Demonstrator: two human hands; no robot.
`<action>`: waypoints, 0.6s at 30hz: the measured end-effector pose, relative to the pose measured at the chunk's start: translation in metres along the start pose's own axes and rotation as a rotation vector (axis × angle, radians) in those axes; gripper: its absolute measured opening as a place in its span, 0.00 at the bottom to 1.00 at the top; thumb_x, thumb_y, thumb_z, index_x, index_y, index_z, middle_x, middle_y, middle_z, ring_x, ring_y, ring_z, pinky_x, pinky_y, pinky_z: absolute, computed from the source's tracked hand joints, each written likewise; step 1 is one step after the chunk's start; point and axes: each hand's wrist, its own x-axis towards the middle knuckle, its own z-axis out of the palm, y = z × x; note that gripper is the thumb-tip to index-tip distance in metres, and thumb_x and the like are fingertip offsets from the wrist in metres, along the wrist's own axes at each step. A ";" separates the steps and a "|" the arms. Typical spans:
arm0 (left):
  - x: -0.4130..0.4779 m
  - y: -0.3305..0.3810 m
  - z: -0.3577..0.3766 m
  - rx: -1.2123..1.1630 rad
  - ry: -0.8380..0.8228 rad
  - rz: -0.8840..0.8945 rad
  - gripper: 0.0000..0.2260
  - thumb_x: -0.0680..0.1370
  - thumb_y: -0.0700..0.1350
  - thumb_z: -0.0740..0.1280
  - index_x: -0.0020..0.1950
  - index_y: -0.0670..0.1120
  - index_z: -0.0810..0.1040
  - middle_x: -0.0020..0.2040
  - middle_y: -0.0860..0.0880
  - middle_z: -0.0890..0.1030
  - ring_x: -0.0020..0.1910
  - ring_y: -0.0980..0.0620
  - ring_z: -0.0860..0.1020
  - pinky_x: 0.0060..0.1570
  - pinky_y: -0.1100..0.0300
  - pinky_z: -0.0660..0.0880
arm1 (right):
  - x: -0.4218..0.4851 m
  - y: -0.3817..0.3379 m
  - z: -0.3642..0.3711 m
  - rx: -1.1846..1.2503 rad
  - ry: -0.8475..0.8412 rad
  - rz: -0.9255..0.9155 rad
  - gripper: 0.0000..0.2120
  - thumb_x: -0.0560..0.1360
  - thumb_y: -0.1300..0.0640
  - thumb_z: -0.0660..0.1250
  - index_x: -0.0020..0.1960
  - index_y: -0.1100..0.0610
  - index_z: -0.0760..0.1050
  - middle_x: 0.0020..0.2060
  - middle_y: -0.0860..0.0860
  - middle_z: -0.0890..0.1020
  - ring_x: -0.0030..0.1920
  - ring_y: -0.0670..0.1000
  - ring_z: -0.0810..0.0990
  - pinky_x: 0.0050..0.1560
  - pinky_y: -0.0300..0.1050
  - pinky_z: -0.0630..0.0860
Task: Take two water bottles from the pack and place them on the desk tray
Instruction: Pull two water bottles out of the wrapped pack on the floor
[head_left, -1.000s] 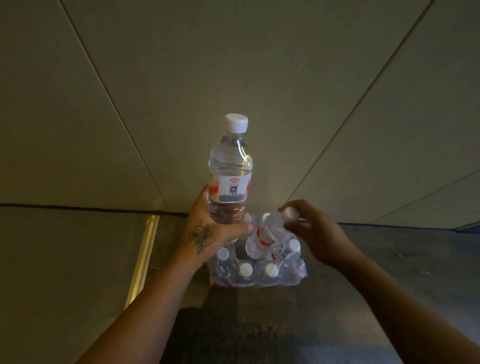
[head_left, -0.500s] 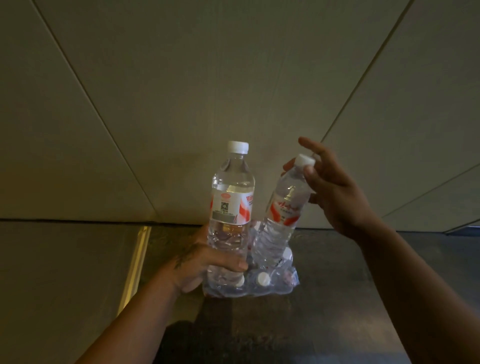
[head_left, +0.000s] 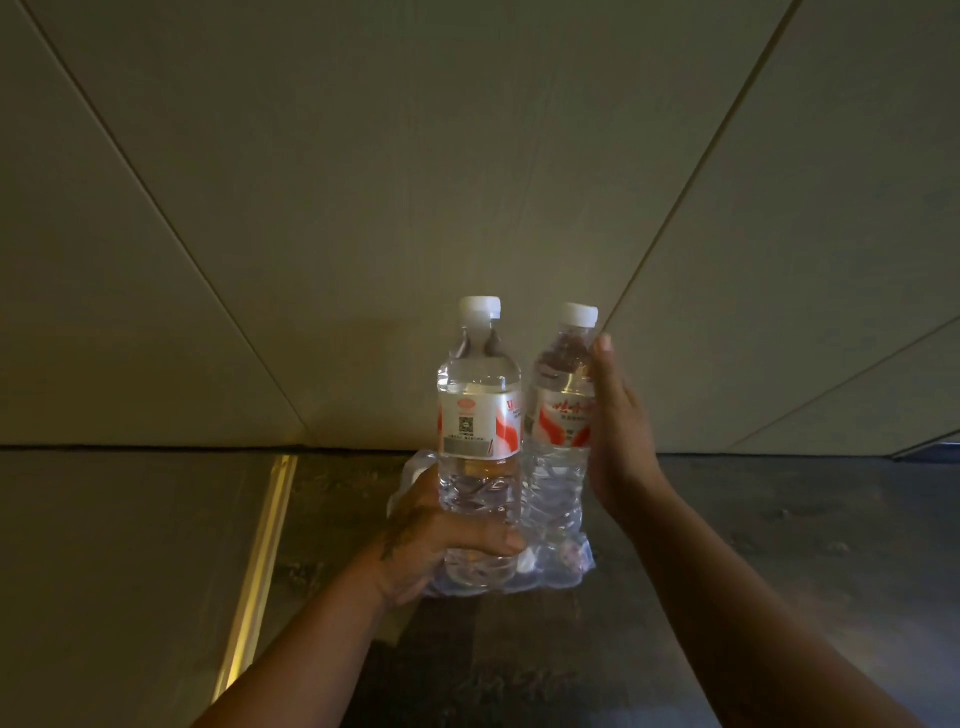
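Observation:
Two clear water bottles with white caps and red-and-white labels are held upright side by side above the pack. My left hand (head_left: 441, 540) grips the lower body of the left bottle (head_left: 479, 415). My right hand (head_left: 618, 441) wraps the right side of the right bottle (head_left: 561, 415), fingers behind it. Under them on the dark floor lies the shrink-wrapped pack (head_left: 566, 564), mostly hidden by the bottles and my left hand. No desk tray is in view.
A pale panelled wall (head_left: 467, 182) rises right behind the pack. A brass strip (head_left: 260, 561) runs along the floor at the left, between a lighter floor area and the dark stone floor (head_left: 779, 519).
My right hand lifted the second bottle out of the pack, shifted from its cap to its side, and brought it upright next to the first. The left bottle dropped slightly.

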 end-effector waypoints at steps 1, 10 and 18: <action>0.000 0.001 0.000 0.008 0.008 -0.003 0.41 0.58 0.48 0.88 0.69 0.43 0.79 0.59 0.41 0.89 0.59 0.39 0.87 0.57 0.43 0.84 | -0.003 0.006 -0.001 0.003 -0.025 0.010 0.27 0.82 0.35 0.57 0.69 0.52 0.76 0.60 0.54 0.86 0.58 0.55 0.88 0.61 0.60 0.84; -0.009 0.006 0.007 -0.019 0.030 -0.020 0.39 0.60 0.41 0.84 0.71 0.43 0.77 0.61 0.35 0.87 0.62 0.34 0.85 0.62 0.35 0.81 | -0.031 0.051 -0.023 -0.002 -0.258 0.031 0.32 0.76 0.56 0.75 0.77 0.51 0.67 0.66 0.56 0.83 0.63 0.59 0.85 0.62 0.67 0.81; -0.047 0.061 0.021 -0.025 0.171 0.034 0.36 0.58 0.43 0.83 0.65 0.38 0.81 0.55 0.39 0.90 0.55 0.38 0.88 0.53 0.42 0.84 | -0.059 -0.006 -0.037 0.041 -0.128 0.083 0.30 0.68 0.48 0.77 0.68 0.54 0.74 0.58 0.59 0.84 0.56 0.61 0.87 0.57 0.62 0.84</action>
